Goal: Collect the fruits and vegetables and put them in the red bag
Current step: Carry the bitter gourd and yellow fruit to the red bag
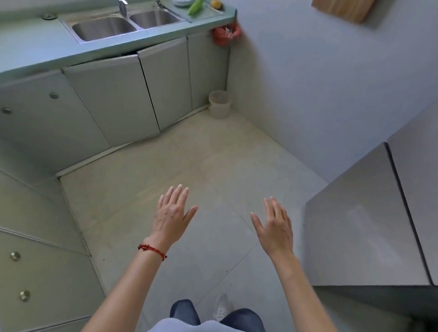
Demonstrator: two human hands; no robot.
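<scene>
A red plastic bag (226, 34) hangs from the right end of the green counter (30, 47), far ahead. On the drainboard beside the double sink (125, 23) lie a long green vegetable (195, 7) and a small yellow-orange fruit (216, 4). My left hand (172, 214), with a red string at the wrist, and my right hand (275, 224) are held out over the floor, palms down, fingers spread. Neither hand holds anything. Both are far from the counter.
Grey cabinet doors run under the counter and along the left side. A white bucket (220, 103) stands in the floor corner. A steel-grey cabinet (369, 227) juts in at the right. A wooden board (343, 9) hangs on the wall. A white bowl (182, 2) sits by the vegetable.
</scene>
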